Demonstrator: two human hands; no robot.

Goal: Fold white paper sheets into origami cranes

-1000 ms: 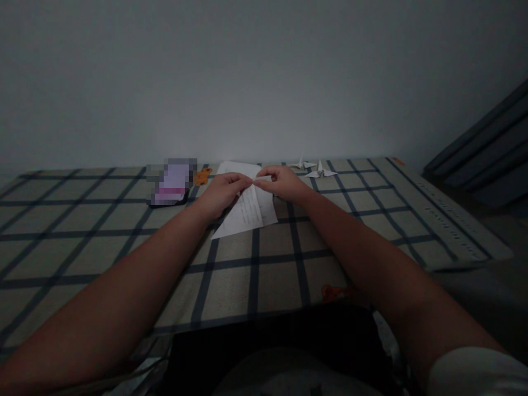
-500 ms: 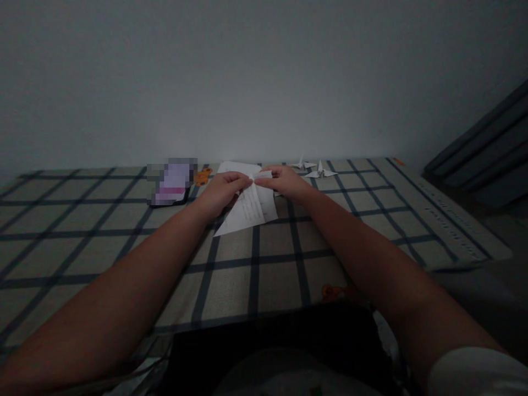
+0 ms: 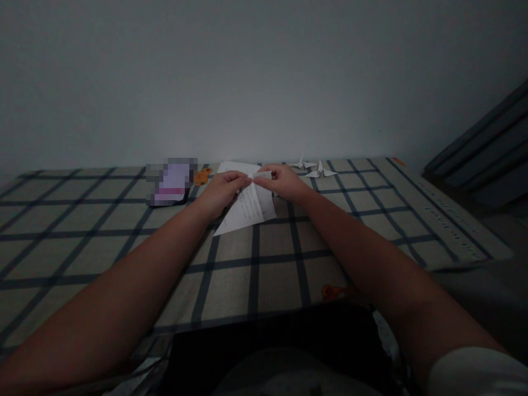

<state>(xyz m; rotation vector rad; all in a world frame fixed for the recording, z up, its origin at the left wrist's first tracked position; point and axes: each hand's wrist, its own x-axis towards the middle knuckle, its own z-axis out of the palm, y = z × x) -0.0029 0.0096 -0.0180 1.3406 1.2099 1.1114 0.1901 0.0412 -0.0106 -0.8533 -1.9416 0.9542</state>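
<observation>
A sheet of white paper with printed lines, partly folded, is held just above the checked cloth near the wall. My left hand pinches it from the left, thumb and fingers closed at the fold. From the right, my right hand grips the same paper, its thumb tip almost meeting the left one. The fingers cover part of the folded area. Behind my hands lies another white paper portion; I cannot tell whether it is a separate sheet. Two folded paper cranes, a nearer one and a farther one, stand right of my right hand.
A phone with a blurred screen lies on the left. The checked tablecloth covers the table, which meets a plain wall. A dark curtain-like fabric hangs at the far right.
Both hands stay almost in place on the paper. The paper's lower right corner has shifted slightly inward and up, and the right fingers have moved a little.
</observation>
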